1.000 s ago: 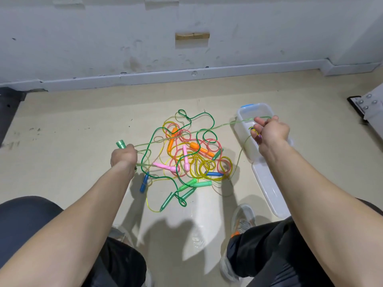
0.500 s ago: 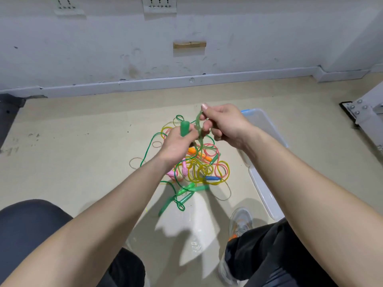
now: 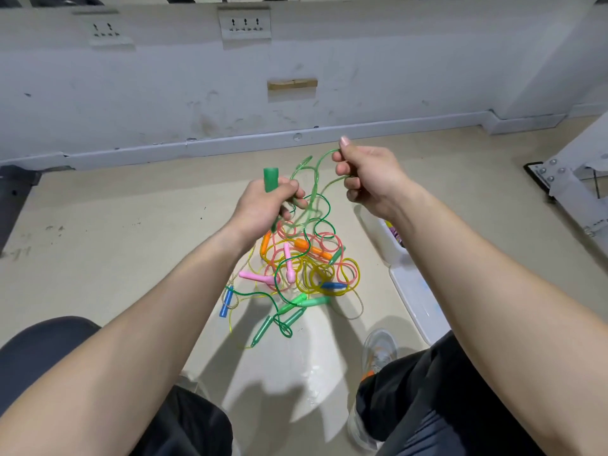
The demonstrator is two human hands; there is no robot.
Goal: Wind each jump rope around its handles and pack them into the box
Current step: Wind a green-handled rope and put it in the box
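Observation:
My left hand (image 3: pixel 263 205) grips a green jump-rope handle (image 3: pixel 270 179) upright above the floor. A pale green cord (image 3: pixel 314 179) loops from that handle up to my right hand (image 3: pixel 368 179), which pinches it at about the same height. Below both hands lies a tangled pile of jump ropes (image 3: pixel 296 268) with green, orange, pink and blue handles and yellow, pink and green cords. The clear plastic box (image 3: pixel 391 245) lies on the floor right of the pile, mostly hidden by my right forearm.
The box's clear lid (image 3: pixel 414 297) lies on the floor in front of the box. My shoe (image 3: pixel 378 350) and both knees are at the bottom. A grey wall with sockets runs along the back. A metal frame (image 3: pixel 569 182) stands at the right.
My hands first came together over the pile from wide apart. Now they have drawn slightly apart, the right one lifting a loop of cord away from the handle.

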